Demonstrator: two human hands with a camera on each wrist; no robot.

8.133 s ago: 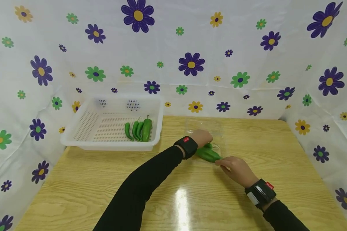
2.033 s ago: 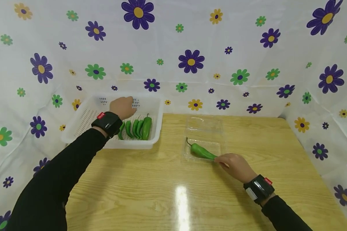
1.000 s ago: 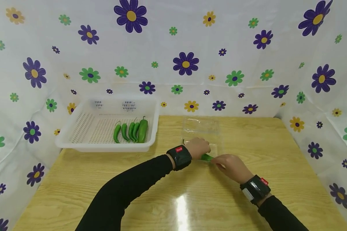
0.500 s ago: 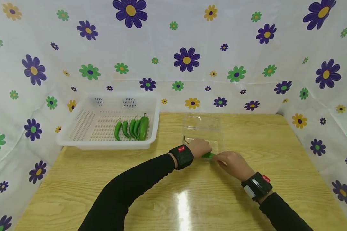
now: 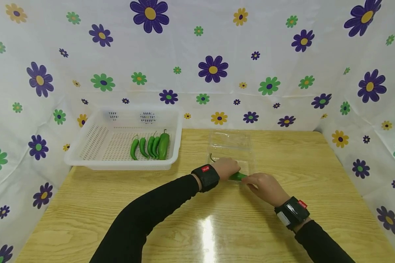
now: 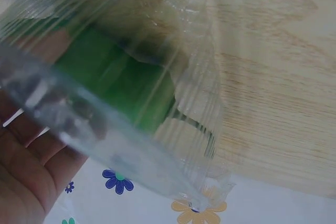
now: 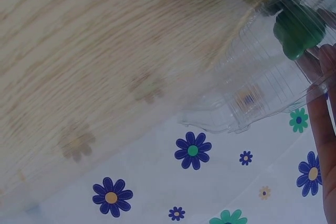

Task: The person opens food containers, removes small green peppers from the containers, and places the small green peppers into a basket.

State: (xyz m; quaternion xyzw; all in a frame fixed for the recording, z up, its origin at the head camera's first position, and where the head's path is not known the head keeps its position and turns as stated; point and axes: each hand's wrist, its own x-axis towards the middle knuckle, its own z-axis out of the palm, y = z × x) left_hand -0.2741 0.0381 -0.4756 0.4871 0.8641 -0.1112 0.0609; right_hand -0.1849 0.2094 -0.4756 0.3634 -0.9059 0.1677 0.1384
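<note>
A clear plastic clamshell box [image 5: 232, 140] lies with its lid laid back on the wooden table. Inside it is a green pepper [image 5: 237, 176], its stem toward the back left and its middle covered by my left hand [image 5: 226, 168], which grips it from above. The left wrist view shows the pepper [image 6: 115, 72] and its thin stem through the ribbed plastic. My right hand [image 5: 264, 189] pinches the near right edge of the box, its fingertips beside the pepper's tip. In the right wrist view, the fingers [image 7: 324, 103] are at the box's rim, with the pepper [image 7: 299, 27] behind the plastic.
A white perforated plastic basket [image 5: 95, 163] stands at the back left, with several green peppers [image 5: 164, 146] side by side in its right half. A flowered white cloth [image 5: 184, 47] encloses the table [image 5: 171, 219] at the back and sides.
Since eight seconds ago, one more pepper lies in the basket. My left hand moved from the basket back to the pepper in the box. My right hand has stayed at the box's edge.
</note>
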